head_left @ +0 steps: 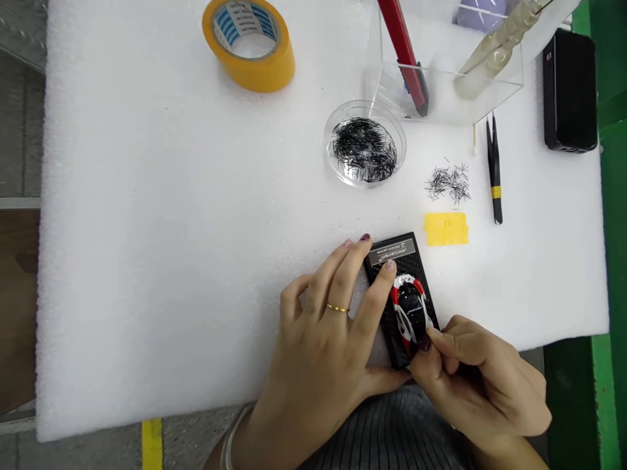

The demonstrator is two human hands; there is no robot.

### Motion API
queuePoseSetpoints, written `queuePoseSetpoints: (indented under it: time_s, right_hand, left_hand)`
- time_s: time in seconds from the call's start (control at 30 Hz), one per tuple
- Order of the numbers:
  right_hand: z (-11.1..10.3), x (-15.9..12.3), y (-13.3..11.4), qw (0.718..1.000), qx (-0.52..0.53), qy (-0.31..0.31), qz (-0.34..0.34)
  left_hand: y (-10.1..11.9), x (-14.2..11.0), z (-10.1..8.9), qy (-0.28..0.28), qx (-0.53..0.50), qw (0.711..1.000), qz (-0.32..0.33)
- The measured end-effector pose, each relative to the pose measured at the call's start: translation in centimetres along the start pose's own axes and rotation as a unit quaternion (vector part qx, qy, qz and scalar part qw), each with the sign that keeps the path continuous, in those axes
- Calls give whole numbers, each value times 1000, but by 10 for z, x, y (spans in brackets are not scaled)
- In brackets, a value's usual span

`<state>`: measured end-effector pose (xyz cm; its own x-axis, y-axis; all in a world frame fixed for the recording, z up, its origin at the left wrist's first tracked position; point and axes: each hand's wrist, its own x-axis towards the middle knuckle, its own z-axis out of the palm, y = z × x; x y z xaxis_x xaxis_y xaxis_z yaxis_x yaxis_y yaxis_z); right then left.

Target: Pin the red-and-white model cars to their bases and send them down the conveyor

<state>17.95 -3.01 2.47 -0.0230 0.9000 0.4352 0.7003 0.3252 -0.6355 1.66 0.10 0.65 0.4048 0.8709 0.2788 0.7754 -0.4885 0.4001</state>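
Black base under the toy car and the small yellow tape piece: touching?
Apart. The head view shows a narrow strip of white surface between the black base and the yellow tape piece.

At four o'clock in the view, the near end of the toy car [412,307] is covered by the fingertips of the right hand [482,375]; whether anything is pinched there cannot be told. The black base [388,326] is partly hidden by the left hand [326,339]. The print on the car's dark roof is too small to be read. At one o'clock, the red knife [405,55] is cut off by the top edge, as is a purple object [482,14] towards two o'clock. At five o'clock, the striped clothing [392,431] is cropped below.
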Motion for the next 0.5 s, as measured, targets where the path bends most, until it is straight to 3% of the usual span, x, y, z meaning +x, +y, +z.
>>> queuePoseSetpoints:
  time_s: [0.5]
  right_hand:
    - [-2,0,-1,1000,-11,-14,6]
  left_hand:
    - [1,1,-2,-5,5,1000,-2]
